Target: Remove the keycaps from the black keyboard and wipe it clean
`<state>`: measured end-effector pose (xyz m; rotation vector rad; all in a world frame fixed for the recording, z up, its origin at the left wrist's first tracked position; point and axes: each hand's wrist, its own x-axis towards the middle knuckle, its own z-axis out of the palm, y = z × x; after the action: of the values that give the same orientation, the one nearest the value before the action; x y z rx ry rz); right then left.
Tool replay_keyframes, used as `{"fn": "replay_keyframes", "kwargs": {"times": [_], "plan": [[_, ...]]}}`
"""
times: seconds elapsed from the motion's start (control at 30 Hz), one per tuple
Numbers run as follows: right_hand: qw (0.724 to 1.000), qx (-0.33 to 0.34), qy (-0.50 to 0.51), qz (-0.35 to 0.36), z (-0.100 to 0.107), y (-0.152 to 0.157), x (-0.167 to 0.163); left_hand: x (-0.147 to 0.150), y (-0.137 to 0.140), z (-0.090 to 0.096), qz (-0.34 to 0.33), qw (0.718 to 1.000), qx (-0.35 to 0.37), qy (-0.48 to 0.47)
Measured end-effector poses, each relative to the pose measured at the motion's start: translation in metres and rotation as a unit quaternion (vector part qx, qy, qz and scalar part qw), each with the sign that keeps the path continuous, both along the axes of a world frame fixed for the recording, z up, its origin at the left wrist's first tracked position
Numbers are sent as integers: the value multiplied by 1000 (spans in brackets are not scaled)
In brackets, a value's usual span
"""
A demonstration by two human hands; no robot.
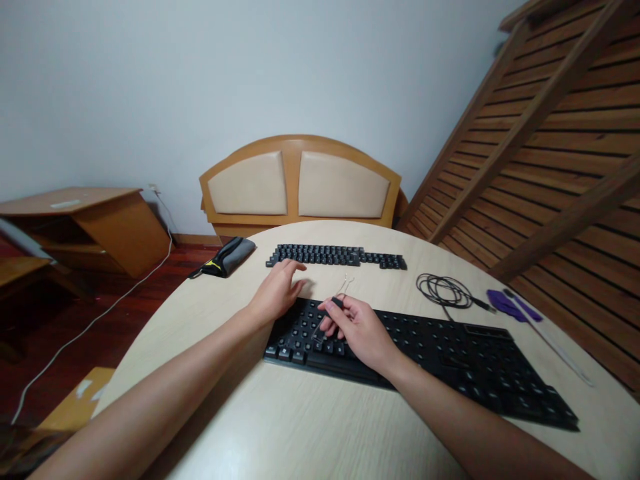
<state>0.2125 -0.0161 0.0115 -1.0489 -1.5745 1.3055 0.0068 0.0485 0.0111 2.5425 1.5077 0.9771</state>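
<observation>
A black keyboard (pixel 425 337) lies slantwise on the table, with many of its keycaps off and some still along its front row and right end. My right hand (pixel 363 330) is above its left part, fingers closed round the dark handle of a wire keycap puller (pixel 343 291). Thin wire sticks out at both ends of that handle. Loose black keycaps (pixel 320 254) stand in ordered rows behind the keyboard. Close to the front left of those rows, my left hand (pixel 277 291) is open, thumb and fingers apart, with nothing visible in it.
The round pale table (pixel 225 400) bears a coiled black cable (pixel 443 291), a purple cloth (pixel 510 305) and a thin white stick (pixel 550 343) on the right. A grey and black brush-like item (pixel 227 257) lies at the left edge. A wooden headboard (pixel 294 180) stands behind.
</observation>
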Motion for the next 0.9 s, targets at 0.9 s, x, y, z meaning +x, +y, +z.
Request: {"fn": "replay_keyframes", "kwargs": {"times": [0.9], "plan": [[999, 1, -20, 32, 3, -9, 15, 9, -76, -4, -105, 989, -99, -33]]}}
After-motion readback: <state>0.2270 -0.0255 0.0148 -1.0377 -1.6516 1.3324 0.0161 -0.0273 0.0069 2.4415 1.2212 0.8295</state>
